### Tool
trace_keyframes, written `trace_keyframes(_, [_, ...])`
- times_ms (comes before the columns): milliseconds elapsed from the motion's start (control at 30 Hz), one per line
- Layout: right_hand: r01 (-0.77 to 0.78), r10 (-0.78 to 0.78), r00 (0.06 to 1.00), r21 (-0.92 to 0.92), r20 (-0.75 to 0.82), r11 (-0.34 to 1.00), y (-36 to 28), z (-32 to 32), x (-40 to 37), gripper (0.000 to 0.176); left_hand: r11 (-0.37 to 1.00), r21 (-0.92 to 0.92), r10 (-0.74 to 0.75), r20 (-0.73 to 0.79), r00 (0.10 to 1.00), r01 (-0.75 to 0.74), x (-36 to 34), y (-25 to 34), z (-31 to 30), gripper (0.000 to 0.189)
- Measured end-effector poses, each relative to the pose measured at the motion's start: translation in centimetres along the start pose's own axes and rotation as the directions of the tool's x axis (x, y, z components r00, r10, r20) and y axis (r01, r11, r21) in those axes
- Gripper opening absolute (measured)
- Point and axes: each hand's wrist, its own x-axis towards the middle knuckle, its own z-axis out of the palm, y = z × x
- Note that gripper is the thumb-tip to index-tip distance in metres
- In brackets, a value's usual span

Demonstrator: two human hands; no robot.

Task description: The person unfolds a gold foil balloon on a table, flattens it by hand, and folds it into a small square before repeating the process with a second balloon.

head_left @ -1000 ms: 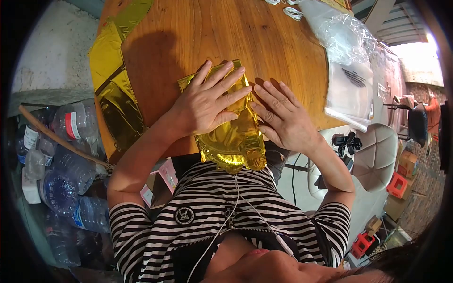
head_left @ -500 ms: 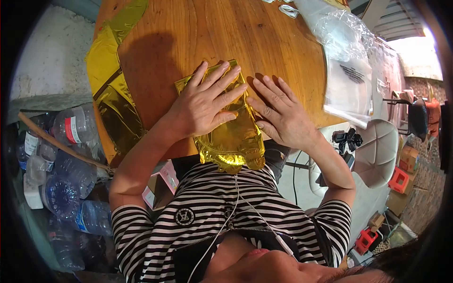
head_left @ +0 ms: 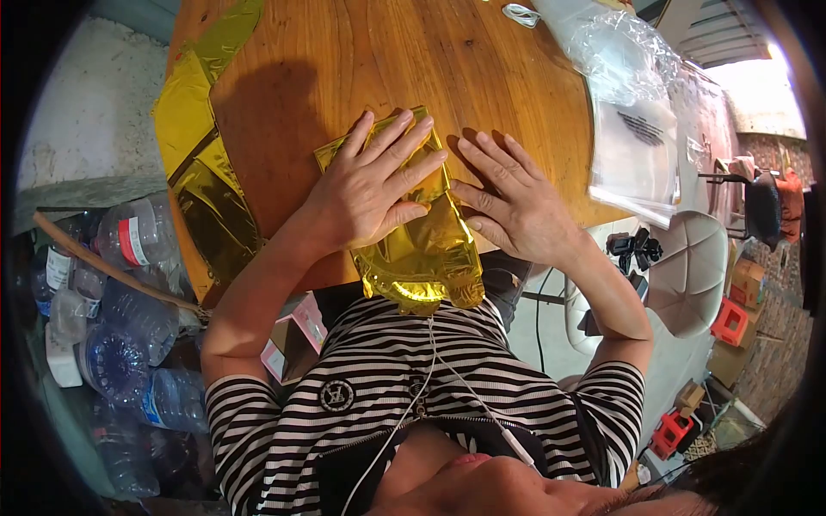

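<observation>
A shiny gold foil sheet or packet lies at the near edge of the wooden table, its crinkled lower end hanging over the edge. My left hand rests flat on its upper left part, fingers spread. Beside the foil's right edge, my right hand lies open, palm down on the wood, with its thumb and index fingertips at the foil's border. Neither hand grips anything. What is beneath or inside the foil is hidden.
More gold foil lies along the table's left edge. Clear plastic bags lie at the right edge, near a small white cord. Plastic bottles fill the lower left. A padded chair stands at the right.
Both hands keep nearly the same pose on and beside the foil. The view has shifted slightly, and the foil appears almost unchanged.
</observation>
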Motion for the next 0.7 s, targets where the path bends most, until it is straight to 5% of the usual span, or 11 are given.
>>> trace_keyframes(400, [0.051, -0.051, 0.999, 0.031, 0.018, 0.998, 0.1, -0.3, -0.3, 0.045, 1.000, 0.017, 0.008, 0.021, 1.000, -0.009, 0.1, -0.1, 0.0, 0.070])
trace_keyframes(600, [0.138, -0.125, 0.987, 0.135, -0.098, 0.981, 1.4, -0.7, 0.1, 0.034, 0.998, 0.061, 0.030, 0.001, 1.000, -0.030, 0.1, -0.1, 0.2, 0.071])
trace_keyframes(667, [0.243, -0.276, 0.945, -0.187, -0.174, 0.952, 1.3, -0.8, 0.8, 0.031, 0.998, 0.056, 0.031, -0.002, 1.000, -0.031, 0.0, -0.1, 0.1, 0.069])
trace_keyframes(700, [0.240, -0.273, 0.946, -0.189, -0.174, 0.952, 1.3, -0.8, 1.3, 0.031, 0.998, 0.055, 0.034, -0.001, 0.999, -0.034, 0.1, -0.1, 0.2, 0.069])
